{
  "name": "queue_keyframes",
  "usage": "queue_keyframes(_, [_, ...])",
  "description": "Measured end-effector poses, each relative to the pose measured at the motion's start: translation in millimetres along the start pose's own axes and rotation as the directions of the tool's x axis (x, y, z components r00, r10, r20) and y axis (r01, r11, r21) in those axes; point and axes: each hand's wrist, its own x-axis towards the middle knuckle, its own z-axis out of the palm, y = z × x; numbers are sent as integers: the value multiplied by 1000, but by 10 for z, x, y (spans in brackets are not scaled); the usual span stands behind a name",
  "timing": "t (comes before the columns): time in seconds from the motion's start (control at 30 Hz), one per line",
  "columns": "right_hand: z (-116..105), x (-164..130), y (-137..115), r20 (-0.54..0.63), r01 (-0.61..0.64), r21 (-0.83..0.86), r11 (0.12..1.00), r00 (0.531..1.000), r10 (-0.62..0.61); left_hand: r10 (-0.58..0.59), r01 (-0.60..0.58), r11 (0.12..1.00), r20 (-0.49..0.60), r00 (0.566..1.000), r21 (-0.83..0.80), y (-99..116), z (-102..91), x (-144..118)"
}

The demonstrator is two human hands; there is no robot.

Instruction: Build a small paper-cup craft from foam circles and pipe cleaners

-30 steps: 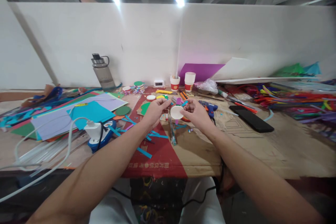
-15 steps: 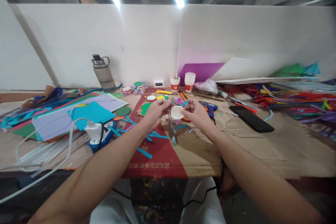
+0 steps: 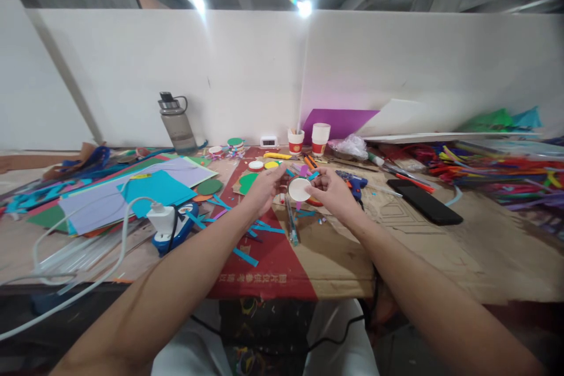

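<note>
Between my hands is a white round disc (image 3: pixel 299 190) with purple and blue paper strips sticking out around its edge. My right hand (image 3: pixel 329 189) is closed on the disc's right edge, thumb in front. On the other side my left hand (image 3: pixel 265 189) is closed in a pinch at a short blue paper strip (image 3: pixel 289 172) by the disc's upper left. Its lower fingers are partly hidden. Below the disc lies a slim clear pen-like stick (image 3: pixel 292 223). A blue glue gun (image 3: pixel 355 182) rests just beyond my right hand.
Left of my arms lie coloured paper sheets (image 3: pixel 156 192), a blue power strip (image 3: pixel 174 235) with a white cable, and cut blue strips (image 3: pixel 245 257). A bottle (image 3: pixel 177 123), paper cups (image 3: pixel 321 138) and a yellow cutter (image 3: pixel 277 155) stand or lie behind. A black phone (image 3: pixel 425 201) lies right.
The whole view has shifted slightly. My left fingers have curled a little beside the disc; my right hand keeps its hold on it.
</note>
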Motion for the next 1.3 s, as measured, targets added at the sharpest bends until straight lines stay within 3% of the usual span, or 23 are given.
queue_keyframes(0.83, [-10, -13, -28, 35, -53, -19, 998, 998, 54, -16, 13, 997, 40, 999, 72, -72, -72, 40])
queue_keyframes(0.97, [-12, 0, -5, 26, -51, -19, 999, 998, 51, -60, 42, 987, 114, 992, 157, -86, -83, 45])
queue_keyframes(1.13, [-21, 10, 16, -15, 17, 5, 1000, 1000, -17, -86, 50, 952, 106, 991, 302, -57, -57, 7])
queue_keyframes(1.3, [-18, -6, -7, -15, 29, -36, 999, 999, -29, -60, 32, 958, 92, 994, 285, -48, -52, -8])
